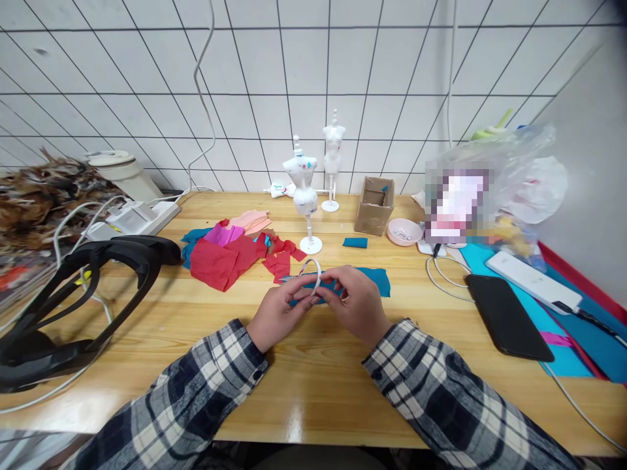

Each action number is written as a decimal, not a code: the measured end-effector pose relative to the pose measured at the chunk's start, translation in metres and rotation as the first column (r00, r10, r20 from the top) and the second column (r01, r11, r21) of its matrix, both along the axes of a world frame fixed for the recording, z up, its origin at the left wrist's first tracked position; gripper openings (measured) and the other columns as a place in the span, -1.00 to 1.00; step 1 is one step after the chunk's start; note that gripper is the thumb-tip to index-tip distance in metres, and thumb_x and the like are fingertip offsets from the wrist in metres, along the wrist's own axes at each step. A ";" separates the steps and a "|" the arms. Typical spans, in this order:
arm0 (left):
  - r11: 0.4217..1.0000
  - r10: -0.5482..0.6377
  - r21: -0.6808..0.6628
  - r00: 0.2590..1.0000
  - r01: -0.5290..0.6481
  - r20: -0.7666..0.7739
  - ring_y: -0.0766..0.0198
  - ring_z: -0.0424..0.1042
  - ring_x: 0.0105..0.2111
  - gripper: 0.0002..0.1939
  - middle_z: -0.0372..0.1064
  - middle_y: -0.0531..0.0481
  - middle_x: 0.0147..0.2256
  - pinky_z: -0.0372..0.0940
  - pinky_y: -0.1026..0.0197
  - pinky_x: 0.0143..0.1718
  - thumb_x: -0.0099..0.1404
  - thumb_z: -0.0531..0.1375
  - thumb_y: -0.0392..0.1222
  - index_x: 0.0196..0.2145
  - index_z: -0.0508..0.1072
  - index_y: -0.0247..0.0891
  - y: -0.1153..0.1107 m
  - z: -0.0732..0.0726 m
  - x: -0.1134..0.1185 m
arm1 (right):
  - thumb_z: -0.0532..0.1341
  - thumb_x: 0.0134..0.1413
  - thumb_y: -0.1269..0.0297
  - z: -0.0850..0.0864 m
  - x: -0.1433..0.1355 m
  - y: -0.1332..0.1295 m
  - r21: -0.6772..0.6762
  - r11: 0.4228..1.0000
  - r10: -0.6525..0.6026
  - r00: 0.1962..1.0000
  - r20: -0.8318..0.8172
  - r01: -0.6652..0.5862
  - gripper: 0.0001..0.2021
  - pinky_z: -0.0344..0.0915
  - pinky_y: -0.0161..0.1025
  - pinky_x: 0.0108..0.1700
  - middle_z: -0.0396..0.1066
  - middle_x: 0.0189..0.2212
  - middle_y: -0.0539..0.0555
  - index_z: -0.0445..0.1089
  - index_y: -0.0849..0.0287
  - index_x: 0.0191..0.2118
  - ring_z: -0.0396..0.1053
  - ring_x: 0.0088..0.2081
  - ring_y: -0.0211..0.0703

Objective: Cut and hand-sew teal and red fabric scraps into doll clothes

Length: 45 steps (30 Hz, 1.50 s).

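Observation:
Between my two hands a thin white band curves upward in a loop (318,274). My left hand (283,310) pinches its lower end, with the fingers closed. My right hand (356,303) is closed too, its thumb and fingertips on the band's right side. Beneath and behind the hands lies a strip of teal paper (379,281). Just beyond stands a white mini mannequin (305,196) on a round base. Red crumpled paper (223,261) and smaller red pieces (278,261) lie to the left of it.
A second mannequin (333,153), a cardboard box (375,205) and a pink bowl of beads (404,232) stand at the back. On the right are a black phone (507,316) and a white power bank (533,281) with cables. A black headset frame (132,294) lies left.

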<state>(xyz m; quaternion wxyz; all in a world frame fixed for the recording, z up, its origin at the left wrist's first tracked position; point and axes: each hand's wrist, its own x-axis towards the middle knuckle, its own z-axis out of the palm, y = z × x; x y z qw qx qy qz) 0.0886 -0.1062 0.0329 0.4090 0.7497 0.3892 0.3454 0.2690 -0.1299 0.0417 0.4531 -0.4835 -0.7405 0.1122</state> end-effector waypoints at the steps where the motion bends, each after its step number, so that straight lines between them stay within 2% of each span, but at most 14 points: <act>1: 1.000 0.010 0.006 1.000 -0.010 -0.013 0.12 0.54 -0.15 -0.59 0.52 -0.10 -0.07 0.40 0.12 -0.08 0.26 0.21 -0.06 0.05 0.39 -0.21 0.000 -0.001 0.000 | 0.22 0.17 0.23 0.000 0.000 0.000 0.002 1.000 0.003 1.000 0.010 -0.003 -0.87 0.26 -0.24 -0.24 0.45 -0.37 0.05 0.41 0.16 -0.22 0.35 -0.34 -0.18; 5: 0.999 0.037 0.039 0.998 -0.035 -0.054 0.15 0.57 -0.20 -0.59 0.56 -0.06 -0.14 0.42 0.16 -0.10 0.26 0.21 -0.09 0.06 0.38 -0.20 0.000 -0.005 -0.001 | 0.22 0.16 0.26 -0.003 0.000 0.002 -0.044 0.999 0.004 1.000 0.019 -0.004 -0.90 0.25 -0.24 -0.23 0.46 -0.36 0.05 0.40 0.16 -0.24 0.36 -0.33 -0.16; 9: 0.997 0.026 0.071 0.996 -0.019 -0.088 0.18 0.58 -0.23 -0.62 0.55 -0.05 -0.13 0.43 0.22 -0.16 0.29 0.18 -0.10 0.05 0.39 -0.21 0.001 -0.005 -0.001 | 0.24 0.12 0.31 -0.006 -0.001 0.003 -0.113 0.994 0.016 1.000 0.023 -0.013 -0.95 0.25 -0.26 -0.29 0.45 -0.39 0.02 0.38 0.14 -0.29 0.36 -0.34 -0.17; 13: 0.991 0.045 0.135 0.986 -0.023 -0.160 0.19 0.58 -0.23 -0.63 0.58 -0.01 -0.19 0.42 0.22 -0.15 0.30 0.17 -0.11 0.05 0.40 -0.19 0.001 -0.004 -0.001 | 0.23 0.11 0.34 -0.008 -0.002 0.003 -0.126 0.992 0.033 0.999 0.037 -0.028 -0.96 0.25 -0.28 -0.35 0.43 -0.41 0.01 0.35 0.13 -0.35 0.36 -0.35 -0.18; 14: 0.990 0.047 0.136 0.986 -0.025 -0.161 0.19 0.58 -0.23 -0.63 0.58 0.00 -0.19 0.42 0.23 -0.15 0.30 0.18 -0.11 0.05 0.39 -0.18 0.002 -0.004 -0.002 | 0.23 0.11 0.32 -0.008 -0.002 0.003 -0.125 0.992 0.008 1.000 0.015 -0.006 -0.96 0.26 -0.28 -0.36 0.43 -0.40 0.02 0.36 0.14 -0.31 0.36 -0.37 -0.19; 16: 0.992 0.046 0.125 0.988 -0.027 -0.150 0.21 0.57 -0.22 -0.61 0.58 0.01 -0.18 0.41 0.24 -0.14 0.30 0.18 -0.12 0.07 0.38 -0.16 0.002 -0.005 -0.002 | 0.23 0.12 0.31 -0.008 -0.002 0.003 -0.118 0.993 -0.025 0.999 -0.036 0.021 -0.83 0.30 -0.28 -0.36 0.46 -0.32 0.04 0.38 0.15 -0.14 0.37 -0.40 -0.21; 19: 0.993 0.054 0.109 0.992 -0.042 -0.112 0.21 0.57 -0.21 -0.60 0.58 0.01 -0.18 0.41 0.24 -0.14 0.29 0.18 -0.13 0.07 0.37 -0.18 0.002 -0.006 -0.002 | 0.20 0.16 0.32 -0.009 -0.001 0.003 -0.076 0.997 0.010 0.999 -0.036 -0.013 -0.69 0.35 -0.28 -0.31 0.46 -0.17 0.09 0.37 0.12 0.03 0.40 -0.31 -0.20; 22: 0.993 0.078 0.091 0.993 -0.069 -0.090 0.21 0.58 -0.26 -0.61 0.60 0.01 -0.25 0.41 0.25 -0.19 0.28 0.19 -0.11 0.04 0.40 -0.24 0.002 -0.006 -0.001 | 0.19 0.18 0.32 -0.010 -0.002 0.003 -0.009 1.000 0.002 1.000 -0.015 -0.002 -0.78 0.36 -0.28 -0.25 0.45 -0.18 0.11 0.47 0.11 -0.07 0.41 -0.21 -0.17; 24: 0.993 0.084 0.086 0.992 -0.076 -0.097 0.22 0.58 -0.30 -0.62 0.60 0.02 -0.28 0.40 0.26 -0.23 0.29 0.19 -0.10 0.03 0.41 -0.23 0.002 -0.006 0.000 | 0.19 0.18 0.32 -0.010 -0.002 0.003 0.008 1.000 -0.003 1.000 -0.024 0.003 -0.80 0.36 -0.28 -0.24 0.45 -0.23 0.10 0.49 0.11 -0.10 0.41 -0.23 -0.17; 30: 0.993 0.062 0.110 0.984 -0.044 -0.168 0.24 0.57 -0.33 -0.64 0.60 0.06 -0.30 0.38 0.27 -0.25 0.30 0.18 -0.11 0.05 0.42 -0.18 0.001 -0.003 0.000 | 0.23 0.12 0.36 -0.010 -0.002 0.005 -0.113 0.994 0.006 0.997 -0.081 -0.015 -0.92 0.31 -0.30 -0.37 0.42 -0.31 0.05 0.45 0.14 -0.24 0.33 -0.42 -0.26; 34: 0.984 0.091 0.168 0.983 -0.064 -0.158 0.24 0.57 -0.31 -0.63 0.60 0.05 -0.29 0.38 0.29 -0.23 0.30 0.18 -0.10 0.04 0.42 -0.19 0.002 -0.004 -0.001 | 0.25 0.09 0.36 -0.011 -0.003 0.005 -0.168 0.986 0.012 0.997 -0.081 -0.025 -0.97 0.27 -0.30 -0.40 0.38 -0.40 0.01 0.40 0.15 -0.37 0.30 -0.44 -0.25; 36: 0.982 0.093 0.177 0.983 -0.065 -0.155 0.25 0.57 -0.29 -0.63 0.60 0.07 -0.28 0.38 0.30 -0.22 0.30 0.18 -0.10 0.06 0.41 -0.15 0.003 -0.004 -0.002 | 0.25 0.09 0.35 -0.010 -0.003 0.005 -0.161 0.987 -0.007 0.994 -0.108 -0.010 -0.98 0.27 -0.30 -0.41 0.37 -0.39 0.02 0.41 0.15 -0.33 0.29 -0.46 -0.26; 40: 0.985 0.089 0.162 0.980 -0.060 -0.179 0.26 0.57 -0.28 -0.60 0.60 0.09 -0.26 0.37 0.30 -0.22 0.31 0.18 -0.10 0.10 0.38 -0.10 0.004 -0.003 -0.003 | 0.23 0.10 0.35 -0.008 -0.003 0.004 -0.144 0.989 -0.001 0.991 -0.135 -0.018 -0.83 0.29 -0.30 -0.41 0.39 -0.31 0.04 0.43 0.13 -0.16 0.30 -0.46 -0.27; 45: 0.984 0.073 0.172 0.977 -0.038 -0.201 0.24 0.57 -0.23 -0.59 0.59 0.06 -0.22 0.37 0.27 -0.17 0.32 0.16 -0.10 0.11 0.37 -0.09 0.003 -0.002 -0.003 | 0.16 0.07 0.46 -0.010 -0.001 0.005 -0.165 0.985 0.024 0.994 -0.111 -0.043 -0.80 0.28 -0.31 -0.40 0.40 -0.29 0.05 0.42 0.15 -0.17 0.31 -0.44 -0.26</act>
